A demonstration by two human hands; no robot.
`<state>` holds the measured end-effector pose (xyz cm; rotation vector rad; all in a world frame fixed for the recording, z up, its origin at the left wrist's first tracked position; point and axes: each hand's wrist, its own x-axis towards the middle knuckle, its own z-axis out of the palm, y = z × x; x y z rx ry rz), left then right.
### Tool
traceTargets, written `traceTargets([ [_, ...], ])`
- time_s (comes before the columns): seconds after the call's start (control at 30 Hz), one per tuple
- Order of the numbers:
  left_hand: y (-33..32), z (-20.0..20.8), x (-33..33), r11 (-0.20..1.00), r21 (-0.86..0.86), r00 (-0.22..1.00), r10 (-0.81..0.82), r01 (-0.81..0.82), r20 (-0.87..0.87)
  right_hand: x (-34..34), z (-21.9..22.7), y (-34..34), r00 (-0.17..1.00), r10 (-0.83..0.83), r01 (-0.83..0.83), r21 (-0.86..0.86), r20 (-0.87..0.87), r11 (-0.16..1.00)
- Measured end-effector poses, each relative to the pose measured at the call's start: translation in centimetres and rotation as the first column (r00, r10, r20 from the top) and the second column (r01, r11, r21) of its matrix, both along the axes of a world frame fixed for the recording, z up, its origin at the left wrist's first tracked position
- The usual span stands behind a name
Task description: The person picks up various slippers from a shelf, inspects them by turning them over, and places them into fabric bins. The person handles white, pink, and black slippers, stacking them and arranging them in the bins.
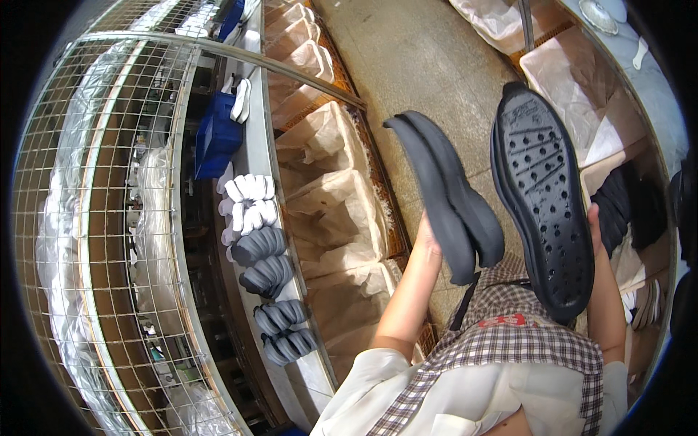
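My left hand is closed round a pair of dark grey shoe soles, held on edge side by side. Most of its fingers are hidden behind them. In my right hand a black shoe sole stands nearly upright, its face with rows of small holes and ridges towards me. A second edge shows along its left side, but I cannot tell whether another sole lies behind it. The two hands are apart, in front of a checked apron.
On the narrow ledge at left lie grey soles, white soles and a blue bin. Cloth-lined baskets stand beside it. At right, another lined crate and dark soles. A wire mesh covers the far left.
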<state>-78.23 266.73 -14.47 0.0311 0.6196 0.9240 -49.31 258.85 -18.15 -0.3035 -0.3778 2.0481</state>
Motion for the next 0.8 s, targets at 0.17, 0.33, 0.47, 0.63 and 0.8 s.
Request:
traceTargets([
  [0.17,-0.6,-4.0,1.5,0.888,0.404,0.756,0.105,0.221,-0.646,-0.9,2.4,0.5,0.902,-0.065,0.033,0.082,0.426,0.996],
  [0.33,-1.1,-7.3,5.2,0.866,0.309,0.596,0.016,0.393,-0.803,-2.8,1.5,0.7,0.915,-0.019,0.033,-0.029,0.402,0.999],
  [0.47,-1.7,-10.5,6.8,0.965,0.115,0.714,-0.092,0.236,-0.694,-3.2,0.1,-0.2,0.788,-0.091,0.155,-0.052,0.609,0.987],
  [0.63,-2.1,-12.2,7.8,0.902,0.039,0.707,-0.311,0.431,-0.635,-1.6,-0.3,-0.8,0.488,-0.170,0.188,0.086,0.856,0.978],
  [0.8,-0.7,-13.9,9.8,0.592,0.106,0.498,-0.552,0.799,-0.669,6.7,-2.3,1.0,-0.288,-0.489,0.029,0.518,0.823,0.855],
])
